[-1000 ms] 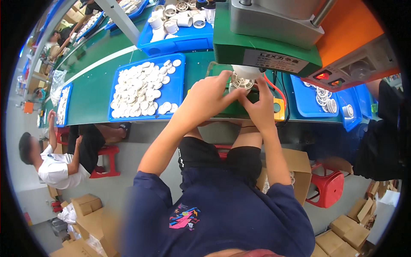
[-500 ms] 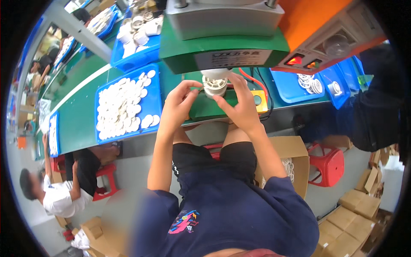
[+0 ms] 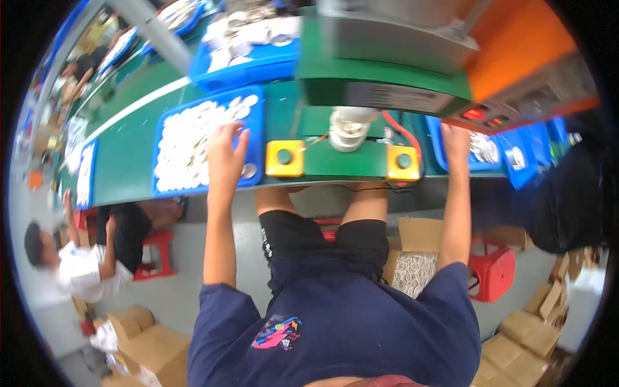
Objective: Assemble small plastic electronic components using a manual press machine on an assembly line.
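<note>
My left hand (image 3: 225, 157) lies flat with fingers apart over the right end of a blue tray (image 3: 255, 132) filled with several white round parts (image 3: 187, 148). My right hand (image 3: 455, 138) reaches into another blue tray (image 3: 509, 169) of white parts at the right; its fingers are partly hidden, so its grip is unclear. Between my hands a white round part (image 3: 348, 129) sits in the green press machine (image 3: 361, 84), on a green base with two yellow button boxes (image 3: 284, 158) (image 3: 403, 162).
The green workbench (image 3: 129, 161) runs away to the left with more blue trays (image 3: 251, 51). A seated person in a white shirt (image 3: 77, 258) is at lower left. A red stool (image 3: 493, 271) and cardboard boxes (image 3: 416, 255) stand on the floor.
Both hands have left the white part at the machine and moved apart: the left one to the left tray, the right one to the right tray. The view has shifted closer to the machine.
</note>
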Demonstrator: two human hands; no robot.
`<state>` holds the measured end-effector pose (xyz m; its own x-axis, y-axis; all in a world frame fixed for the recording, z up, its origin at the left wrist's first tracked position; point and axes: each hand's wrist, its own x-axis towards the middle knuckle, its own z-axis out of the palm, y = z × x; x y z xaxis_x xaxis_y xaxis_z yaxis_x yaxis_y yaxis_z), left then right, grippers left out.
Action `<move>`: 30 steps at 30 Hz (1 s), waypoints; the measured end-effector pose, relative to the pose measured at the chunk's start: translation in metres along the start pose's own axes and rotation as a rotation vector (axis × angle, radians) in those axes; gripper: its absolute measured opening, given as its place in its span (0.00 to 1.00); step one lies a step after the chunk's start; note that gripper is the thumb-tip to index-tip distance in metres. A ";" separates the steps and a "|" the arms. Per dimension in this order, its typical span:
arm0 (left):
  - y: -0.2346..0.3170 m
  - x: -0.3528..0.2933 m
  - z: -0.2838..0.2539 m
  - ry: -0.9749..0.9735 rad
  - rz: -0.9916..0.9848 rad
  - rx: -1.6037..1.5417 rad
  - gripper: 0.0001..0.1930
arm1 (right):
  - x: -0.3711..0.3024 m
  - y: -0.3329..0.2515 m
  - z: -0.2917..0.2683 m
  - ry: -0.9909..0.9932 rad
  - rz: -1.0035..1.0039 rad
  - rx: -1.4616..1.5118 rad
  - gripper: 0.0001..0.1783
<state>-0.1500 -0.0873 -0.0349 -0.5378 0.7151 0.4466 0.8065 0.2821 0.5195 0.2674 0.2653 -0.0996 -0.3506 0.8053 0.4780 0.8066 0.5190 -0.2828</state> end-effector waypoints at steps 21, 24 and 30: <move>-0.064 0.063 0.039 -0.133 0.242 0.426 0.09 | -0.056 -0.021 -0.073 -0.163 -0.096 0.149 0.16; -0.057 0.063 0.048 -0.090 0.315 0.350 0.08 | -0.049 -0.029 -0.089 -0.245 -0.072 0.076 0.17; -0.011 0.055 0.027 0.008 0.272 0.137 0.08 | -0.050 -0.035 -0.090 -0.209 0.009 0.187 0.18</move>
<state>-0.1821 -0.0339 -0.0353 -0.2992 0.7710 0.5621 0.9465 0.1650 0.2775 0.2997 0.1816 -0.0389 -0.4501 0.8418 0.2981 0.7149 0.5397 -0.4445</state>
